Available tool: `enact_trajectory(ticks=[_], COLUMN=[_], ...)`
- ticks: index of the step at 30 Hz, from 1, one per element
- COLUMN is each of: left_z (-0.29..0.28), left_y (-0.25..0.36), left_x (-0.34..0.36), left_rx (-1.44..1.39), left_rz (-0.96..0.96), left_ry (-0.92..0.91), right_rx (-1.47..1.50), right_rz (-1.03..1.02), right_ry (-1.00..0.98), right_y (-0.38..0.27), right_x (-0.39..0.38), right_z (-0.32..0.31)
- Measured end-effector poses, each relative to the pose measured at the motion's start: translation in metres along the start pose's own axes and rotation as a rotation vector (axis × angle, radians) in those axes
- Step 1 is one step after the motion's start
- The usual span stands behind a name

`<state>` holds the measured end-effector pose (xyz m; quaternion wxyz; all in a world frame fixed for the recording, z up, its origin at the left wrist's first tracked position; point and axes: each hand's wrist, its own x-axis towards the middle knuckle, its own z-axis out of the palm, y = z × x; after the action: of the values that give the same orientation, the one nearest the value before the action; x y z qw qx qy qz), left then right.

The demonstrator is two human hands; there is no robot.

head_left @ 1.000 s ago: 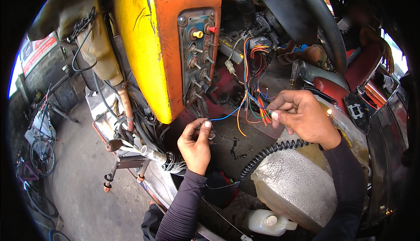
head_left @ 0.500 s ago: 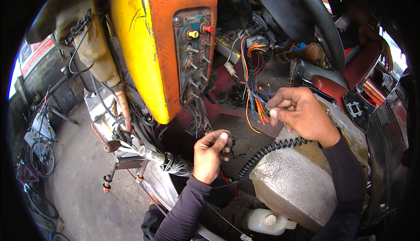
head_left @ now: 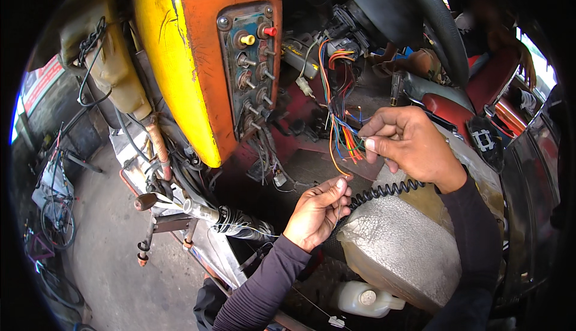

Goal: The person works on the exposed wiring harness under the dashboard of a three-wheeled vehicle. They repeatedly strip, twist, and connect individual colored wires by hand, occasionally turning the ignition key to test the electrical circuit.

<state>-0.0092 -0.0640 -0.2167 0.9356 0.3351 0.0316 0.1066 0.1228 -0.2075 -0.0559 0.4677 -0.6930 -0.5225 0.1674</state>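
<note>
Right of the switch panel (head_left: pixel 254 70) hangs the wire bundle (head_left: pixel 342 136). Below and right of that panel, my left hand (head_left: pixel 316 213) pinches the orange wire (head_left: pixel 331 156) near its end. Farther right of it, my right hand (head_left: pixel 415 147) pinches the bundle's edge; which strand, I cannot tell.

Dk, snug, wrist-length slvs (head_left: pixel 264 286)

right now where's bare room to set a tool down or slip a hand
Widest patch: concrete floor between the bicycles and rusty bracket. Smaller: silver cover, bordered by the coiled cable and right sleeve. Crowded: wires by the left hand and right hand, loose wiring under the switch panel.
</note>
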Motion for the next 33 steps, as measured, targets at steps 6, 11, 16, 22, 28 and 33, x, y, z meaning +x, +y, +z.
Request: enact_trajectory(ticks=[6, 11, 16, 22, 28, 33], left_z=[-0.001, -0.005, -0.002, 0.0, 0.004, 0.002], left_y=[-0.002, -0.002, -0.003, -0.002, 0.01, 0.033], left_x=[0.004, 0.006, 0.008, 0.006, -0.011, -0.027], left_rx=[-0.041, -0.1, -0.105, -0.083, 0.147, 0.452], left_rz=[-0.007, -0.017, -0.022, -0.017, 0.157, 0.434], left_ry=[0.006, -0.05, -0.048, 0.015, -0.002, 0.13], right_rx=[0.016, -0.005, 0.008, 0.02, -0.009, 0.0], right_rz=[0.009, -0.006, -0.008, 0.006, 0.014, 0.038], right_ry=[0.013, -0.001, 0.006, -0.001, -0.02, -0.011], right_y=[0.001, 0.002, 0.003, 0.008, 0.004, 0.001], right_x=[0.0, 0.001, 0.001, 0.002, 0.001, 0.001], right_z=[0.002, 0.002, 0.003, 0.003, 0.003, 0.0])
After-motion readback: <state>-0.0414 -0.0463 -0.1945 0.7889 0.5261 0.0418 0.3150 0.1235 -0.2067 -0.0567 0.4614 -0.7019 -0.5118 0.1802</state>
